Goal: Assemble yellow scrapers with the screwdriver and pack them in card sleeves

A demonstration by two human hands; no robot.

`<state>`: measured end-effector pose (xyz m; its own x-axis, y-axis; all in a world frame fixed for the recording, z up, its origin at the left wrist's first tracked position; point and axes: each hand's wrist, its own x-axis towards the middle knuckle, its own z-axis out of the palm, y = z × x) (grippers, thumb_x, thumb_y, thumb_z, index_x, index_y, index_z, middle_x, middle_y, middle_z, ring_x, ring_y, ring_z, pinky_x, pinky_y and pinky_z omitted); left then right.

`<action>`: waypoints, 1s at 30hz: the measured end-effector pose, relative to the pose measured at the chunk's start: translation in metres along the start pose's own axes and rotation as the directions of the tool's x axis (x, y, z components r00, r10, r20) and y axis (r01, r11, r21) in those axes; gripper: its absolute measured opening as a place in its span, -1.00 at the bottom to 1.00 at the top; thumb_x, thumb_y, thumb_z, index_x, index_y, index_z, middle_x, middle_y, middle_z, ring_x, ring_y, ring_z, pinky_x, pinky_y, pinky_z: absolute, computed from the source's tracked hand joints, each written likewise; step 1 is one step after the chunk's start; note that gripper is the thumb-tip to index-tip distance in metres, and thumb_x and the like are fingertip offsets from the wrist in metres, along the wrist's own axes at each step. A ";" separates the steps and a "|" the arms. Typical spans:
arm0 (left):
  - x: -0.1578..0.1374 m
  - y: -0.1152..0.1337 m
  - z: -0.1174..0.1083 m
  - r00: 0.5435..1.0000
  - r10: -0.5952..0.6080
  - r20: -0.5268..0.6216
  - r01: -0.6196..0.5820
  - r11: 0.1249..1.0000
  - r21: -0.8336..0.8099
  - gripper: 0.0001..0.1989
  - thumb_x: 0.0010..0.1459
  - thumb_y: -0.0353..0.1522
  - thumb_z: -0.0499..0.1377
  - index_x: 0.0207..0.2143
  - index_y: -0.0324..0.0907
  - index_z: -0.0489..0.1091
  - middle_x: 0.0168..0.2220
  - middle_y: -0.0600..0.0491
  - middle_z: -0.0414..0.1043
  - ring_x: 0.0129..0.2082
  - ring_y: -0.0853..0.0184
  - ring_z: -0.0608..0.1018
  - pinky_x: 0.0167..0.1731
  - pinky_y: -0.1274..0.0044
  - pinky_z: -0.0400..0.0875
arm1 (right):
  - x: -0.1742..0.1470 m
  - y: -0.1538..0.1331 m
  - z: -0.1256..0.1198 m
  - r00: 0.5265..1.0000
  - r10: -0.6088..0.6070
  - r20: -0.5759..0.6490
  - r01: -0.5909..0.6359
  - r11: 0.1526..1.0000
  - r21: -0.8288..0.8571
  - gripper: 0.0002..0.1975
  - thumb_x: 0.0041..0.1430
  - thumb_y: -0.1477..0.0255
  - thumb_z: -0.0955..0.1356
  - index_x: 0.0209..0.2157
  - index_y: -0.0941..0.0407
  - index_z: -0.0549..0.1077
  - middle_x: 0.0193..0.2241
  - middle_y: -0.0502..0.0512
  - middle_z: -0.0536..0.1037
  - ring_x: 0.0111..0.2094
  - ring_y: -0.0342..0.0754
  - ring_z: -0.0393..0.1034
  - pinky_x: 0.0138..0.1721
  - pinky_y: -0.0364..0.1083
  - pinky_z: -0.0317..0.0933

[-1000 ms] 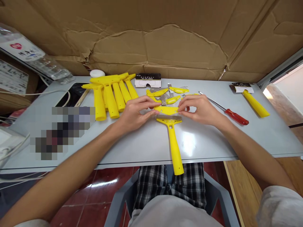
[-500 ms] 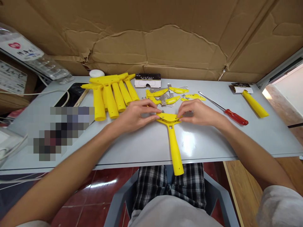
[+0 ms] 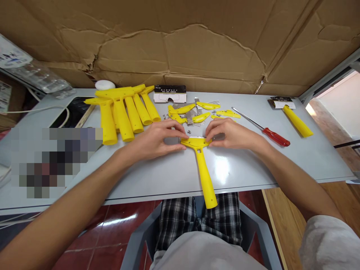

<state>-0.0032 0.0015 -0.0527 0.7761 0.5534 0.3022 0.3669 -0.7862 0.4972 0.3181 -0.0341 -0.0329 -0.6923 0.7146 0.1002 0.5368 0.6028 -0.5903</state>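
Yellow scraper (image 3: 201, 157) between both hands

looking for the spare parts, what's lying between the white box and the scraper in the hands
In the head view, loose yellow clamp plates, metal blades and small screws lie between the white box and the scraper.

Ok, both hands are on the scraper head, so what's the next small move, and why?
Probably pick a screw from just behind the scraper. The left hand and right hand press a yellow cover plate flat on its head, seemingly aligned; loose screws lie close, and the red screwdriver waits to the right.
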 end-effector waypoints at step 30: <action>0.015 -0.006 0.040 0.979 -0.006 -0.202 0.035 0.989 0.142 -0.78 0.43 -0.24 0.27 -0.13 -0.06 0.74 -0.14 -0.06 0.62 -0.09 0.16 0.62 0.00 0.29 0.54 | -0.002 0.027 -0.007 0.997 0.014 -0.077 -0.033 0.966 -0.257 -0.86 0.27 0.49 0.46 -0.22 0.07 0.73 -0.10 0.16 0.69 -0.04 0.11 0.51 0.16 0.18 0.36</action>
<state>0.0270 0.0031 -0.0838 0.6544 0.6022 0.4574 0.4629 -0.7973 0.3874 0.3375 -0.0167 -0.0438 -0.6457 0.7481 0.1529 0.6655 0.6496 -0.3676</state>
